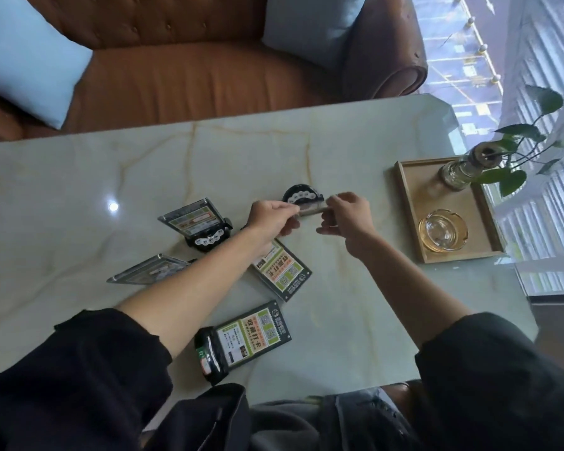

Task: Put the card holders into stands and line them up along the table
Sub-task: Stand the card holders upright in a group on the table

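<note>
My left hand point(271, 216) and my right hand point(345, 216) pinch the two ends of a clear card holder point(310, 209), seen edge-on just above a black half-round stand point(302, 194). Whether the holder sits in that stand's slot I cannot tell. Left of my hands, another card holder point(192, 218) stands tilted in its black stand point(209, 240). A third holder point(149, 271) leans low at the left. Two green-printed holders lie flat on the marble table point(79, 177): one point(282, 271) under my left forearm, one point(251, 335) near the front edge against a black stand point(207, 356).
A wooden tray point(407, 206) at the right holds a glass ashtray point(442, 230) and a glass vase with a leafy plant point(463, 170). A brown leather sofa point(192, 83) with light blue cushions runs behind the table. Window blinds are at the right.
</note>
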Available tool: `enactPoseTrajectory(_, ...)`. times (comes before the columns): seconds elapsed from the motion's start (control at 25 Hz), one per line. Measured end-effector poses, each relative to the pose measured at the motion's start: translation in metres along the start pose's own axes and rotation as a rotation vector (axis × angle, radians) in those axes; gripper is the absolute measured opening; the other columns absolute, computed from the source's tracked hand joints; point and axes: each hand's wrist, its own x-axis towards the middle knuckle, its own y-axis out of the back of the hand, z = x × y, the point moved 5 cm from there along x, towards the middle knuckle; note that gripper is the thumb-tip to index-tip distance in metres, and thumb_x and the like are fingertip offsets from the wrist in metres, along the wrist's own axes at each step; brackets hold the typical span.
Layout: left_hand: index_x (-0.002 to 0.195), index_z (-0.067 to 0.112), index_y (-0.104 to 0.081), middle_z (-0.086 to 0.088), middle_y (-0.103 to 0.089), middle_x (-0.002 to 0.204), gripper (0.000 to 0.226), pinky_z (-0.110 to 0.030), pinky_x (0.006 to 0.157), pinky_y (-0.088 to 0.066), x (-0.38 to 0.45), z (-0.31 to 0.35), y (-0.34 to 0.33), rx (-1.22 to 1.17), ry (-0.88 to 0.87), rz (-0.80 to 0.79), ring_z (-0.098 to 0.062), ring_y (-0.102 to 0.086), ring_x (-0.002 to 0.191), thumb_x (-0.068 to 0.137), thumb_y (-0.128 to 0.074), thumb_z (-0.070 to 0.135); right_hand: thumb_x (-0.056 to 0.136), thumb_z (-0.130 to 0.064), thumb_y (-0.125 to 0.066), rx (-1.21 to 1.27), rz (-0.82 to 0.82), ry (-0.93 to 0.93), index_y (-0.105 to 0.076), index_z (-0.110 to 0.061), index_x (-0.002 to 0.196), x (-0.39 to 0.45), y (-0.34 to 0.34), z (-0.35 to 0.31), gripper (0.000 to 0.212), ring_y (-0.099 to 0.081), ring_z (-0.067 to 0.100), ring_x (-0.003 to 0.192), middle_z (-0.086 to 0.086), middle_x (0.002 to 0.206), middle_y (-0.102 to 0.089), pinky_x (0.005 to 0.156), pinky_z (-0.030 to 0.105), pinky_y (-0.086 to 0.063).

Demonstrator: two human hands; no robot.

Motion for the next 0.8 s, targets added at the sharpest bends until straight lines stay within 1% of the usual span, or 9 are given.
enactPoseTrajectory(0.08, 0.094, 0.001, -0.074, -0.019, -0.074, 0.082, 0.015, -0.036, 0.071, -0.052, 0.008, 0.016, -0.001, -0.023, -0.024, 0.007, -0.026, -0.066, 0.073, 0.089, -0.070, 0.014, 0.091, -0.011, -0.056, -0.007, -0.032, -0.007, -0.059, -0.001, 0.097, 0.013, -0.002, -0.018, 0.012, -0.059, 0.018, 0.044, 0.014, 0.066, -0.058, 0.053, 0.040, -0.060)
enactPoseTrajectory(0.16, 0.089, 0.005, -0.072, -0.016, -0.074, 0.080, 0.015, -0.034, 0.069, -0.053, 0.015, 0.026, 0.002, -0.071, -0.023, 0.028, -0.024, -0.068, 0.071, 0.090, -0.068, 0.020, 0.093, -0.019, -0.057, -0.018, -0.072, -0.006, -0.061, 0.001, 0.101, 0.021, -0.005, -0.030, 0.022, -0.061, 0.020, 0.049, 0.015, 0.071, -0.060, 0.055, 0.038, -0.060)
enactPoseTrajectory(0.32, 0.102, 0.007, -0.070, -0.010, -0.074, 0.085, 0.021, -0.027, 0.061, -0.050, 0.027, 0.030, 0.008, -0.095, -0.003, 0.027, -0.020, -0.068, 0.071, 0.091, -0.066, 0.025, 0.095, -0.032, -0.056, -0.079, -0.111, 0.049, -0.064, 0.003, 0.108, 0.030, -0.009, -0.033, 0.038, -0.062, 0.021, 0.051, 0.013, 0.073, -0.062, 0.054, 0.033, -0.058)
enactPoseTrajectory(0.44, 0.100, 0.011, -0.068, -0.008, -0.074, 0.086, 0.015, -0.027, 0.061, -0.049, 0.027, 0.015, 0.014, -0.109, 0.033, 0.014, -0.019, -0.068, 0.072, 0.091, -0.066, 0.023, 0.095, -0.040, -0.055, -0.077, -0.118, 0.064, -0.065, -0.003, 0.108, 0.027, -0.008, -0.019, 0.040, -0.062, 0.023, 0.056, 0.010, 0.071, -0.063, 0.062, 0.036, -0.056)
enactPoseTrajectory(0.56, 0.097, 0.013, -0.067, -0.003, -0.071, 0.075, 0.007, -0.027, 0.060, -0.047, 0.027, -0.019, 0.024, -0.123, 0.106, 0.031, -0.017, -0.065, 0.065, 0.091, -0.067, 0.017, 0.093, -0.046, -0.058, -0.039, -0.124, 0.110, -0.064, -0.007, 0.113, 0.023, -0.002, -0.009, 0.044, -0.062, 0.022, 0.061, 0.011, 0.075, -0.063, 0.061, 0.035, -0.055)
enactPoseTrajectory(0.64, 0.095, 0.012, -0.067, -0.003, -0.069, 0.068, 0.004, -0.028, 0.058, -0.046, 0.027, -0.043, 0.032, -0.141, 0.146, 0.066, -0.018, -0.063, 0.063, 0.091, -0.067, 0.014, 0.087, -0.057, -0.061, -0.023, 0.006, 0.147, -0.060, -0.012, 0.115, 0.022, 0.008, 0.002, 0.054, -0.062, 0.022, 0.060, 0.011, 0.082, -0.064, 0.057, 0.034, -0.054)
enactPoseTrajectory(0.72, 0.087, 0.009, -0.067, -0.006, -0.067, 0.066, 0.004, -0.027, 0.055, -0.046, 0.022, -0.069, 0.039, -0.168, 0.177, 0.158, -0.018, -0.061, 0.057, 0.089, -0.067, 0.012, 0.081, -0.068, -0.058, -0.061, 0.284, 0.164, -0.057, -0.019, 0.096, 0.018, 0.022, 0.024, 0.051, -0.065, 0.027, 0.065, 0.011, 0.083, -0.066, 0.062, 0.039, -0.058)
enactPoseTrajectory(0.76, 0.084, 0.008, -0.066, -0.007, -0.066, 0.065, 0.007, -0.026, 0.052, -0.046, 0.019, -0.083, 0.043, -0.165, 0.186, 0.220, -0.017, -0.059, 0.053, 0.088, -0.068, 0.013, 0.081, -0.069, -0.055, -0.114, 0.366, 0.158, -0.055, -0.022, 0.086, 0.015, 0.025, 0.041, 0.047, -0.067, 0.030, 0.069, 0.010, 0.081, -0.067, 0.068, 0.045, -0.059)
enactPoseTrajectory(0.8, 0.082, 0.008, -0.065, -0.007, -0.065, 0.065, 0.009, -0.025, 0.050, -0.046, 0.014, -0.096, 0.046, -0.148, 0.198, 0.270, -0.016, -0.058, 0.051, 0.088, -0.068, 0.014, 0.081, -0.067, -0.053, -0.198, 0.342, 0.148, -0.056, -0.023, 0.082, 0.014, 0.021, 0.059, 0.044, -0.067, 0.032, 0.074, 0.008, 0.080, -0.068, 0.072, 0.048, -0.058)
